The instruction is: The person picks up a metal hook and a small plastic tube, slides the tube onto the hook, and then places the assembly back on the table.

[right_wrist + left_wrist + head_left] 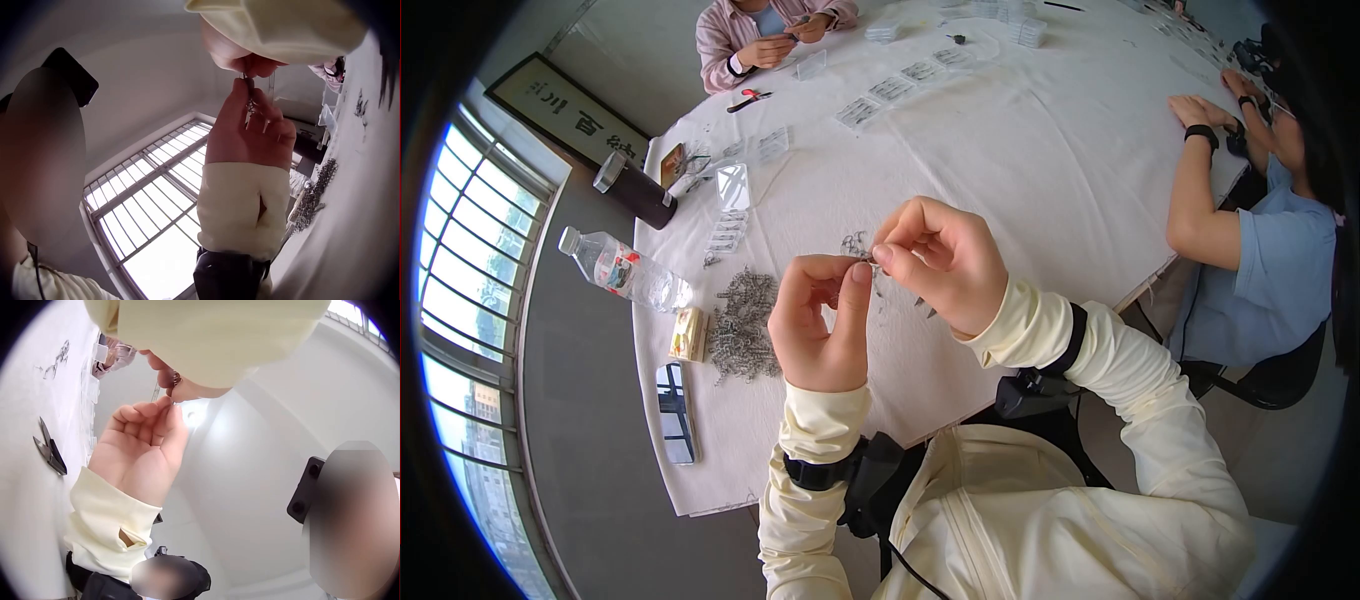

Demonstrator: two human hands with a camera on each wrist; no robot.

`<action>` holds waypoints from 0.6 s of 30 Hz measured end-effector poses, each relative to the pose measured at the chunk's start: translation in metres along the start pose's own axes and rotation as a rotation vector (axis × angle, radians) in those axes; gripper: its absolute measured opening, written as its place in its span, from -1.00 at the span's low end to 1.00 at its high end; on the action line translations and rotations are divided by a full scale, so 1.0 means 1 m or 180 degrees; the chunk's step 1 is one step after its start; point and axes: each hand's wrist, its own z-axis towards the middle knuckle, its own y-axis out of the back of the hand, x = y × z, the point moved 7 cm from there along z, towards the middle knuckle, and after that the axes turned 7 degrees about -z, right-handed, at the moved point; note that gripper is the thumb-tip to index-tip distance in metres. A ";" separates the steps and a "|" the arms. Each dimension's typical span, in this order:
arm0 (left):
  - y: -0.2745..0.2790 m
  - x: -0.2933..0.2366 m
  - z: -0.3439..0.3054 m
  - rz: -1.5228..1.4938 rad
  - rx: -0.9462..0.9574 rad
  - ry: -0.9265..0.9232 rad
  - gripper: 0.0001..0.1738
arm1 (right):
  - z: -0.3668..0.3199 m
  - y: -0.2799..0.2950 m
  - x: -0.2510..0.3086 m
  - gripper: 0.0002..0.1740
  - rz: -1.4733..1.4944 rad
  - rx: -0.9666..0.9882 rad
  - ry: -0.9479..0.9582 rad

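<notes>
In the head view, my left hand (825, 320) and right hand (945, 260) meet fingertip to fingertip above the table. Between thumb and forefinger, the left hand pinches a small dark metal piece (250, 83). The right hand's thumb and forefinger pinch at that same piece, and its exact shape is hidden by the fingers. More thin, coiled-looking metal (250, 106) shows against the left fingers in the right wrist view. Left of the hands lies a tangled pile of small grey metal pieces (743, 325). A smaller cluster of metal pieces (855, 243) lies just beyond the fingertips.
Dark-handled snips (53, 453) lie with blades apart near my right hand. Along the left edge are a phone (677, 412), a small packet (688, 334), a plastic bottle (625, 270) and a dark flask (635, 190). Clear trays (890, 90) lie farther off; other people sit around the table.
</notes>
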 end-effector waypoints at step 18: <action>0.007 -0.009 -0.001 0.0212 -0.0055 -0.0194 -0.96 | -0.018 -0.008 0.055 -0.71 -0.2596 -0.0357 0.2636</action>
